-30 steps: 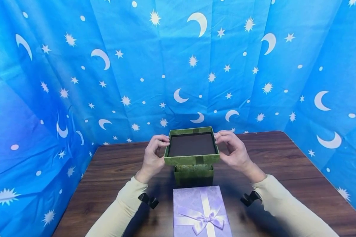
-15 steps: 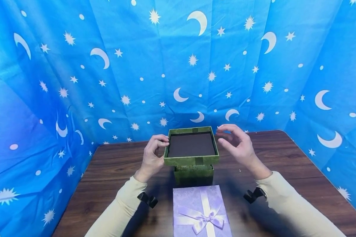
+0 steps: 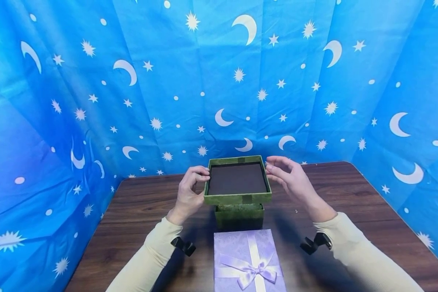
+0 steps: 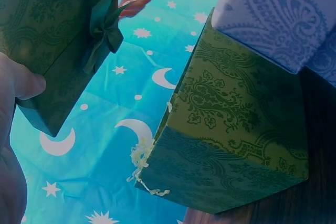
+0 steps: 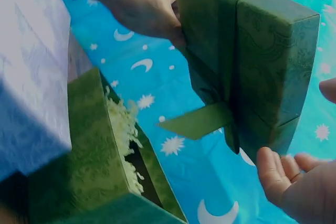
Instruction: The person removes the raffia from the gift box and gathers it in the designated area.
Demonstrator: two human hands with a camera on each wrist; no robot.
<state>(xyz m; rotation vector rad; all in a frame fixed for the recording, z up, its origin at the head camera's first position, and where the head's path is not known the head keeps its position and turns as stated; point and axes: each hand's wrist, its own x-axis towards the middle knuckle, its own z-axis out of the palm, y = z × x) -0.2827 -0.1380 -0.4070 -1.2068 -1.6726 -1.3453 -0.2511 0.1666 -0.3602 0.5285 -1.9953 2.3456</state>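
In the head view a green lid point(image 3: 237, 198) is held up, its dark inside facing me. My left hand point(image 3: 190, 192) grips its left side, thumb on the outer face in the left wrist view. My right hand point(image 3: 290, 178) is at the lid's right edge, fingers bent and close to it; contact is unclear. Its thumb stands apart from the fingers in the right wrist view. A green ribbon bow point(image 4: 107, 32) hangs from the lid's outer face. Below stands the open green patterned box point(image 3: 239, 217), with pale shredded filler point(image 5: 123, 135) at its rim.
A closed lilac box point(image 3: 230, 245) with a ribbon bow stands in front of the green box, near me. Both stand on a dark wood table point(image 3: 138, 211). Blue cloth point(image 3: 168, 61) with moons and stars hangs around the table's back and sides.
My right hand has let go of the lid, moved off to the right, then brought its fingers back near the edge. The left hand and the lid have barely moved.
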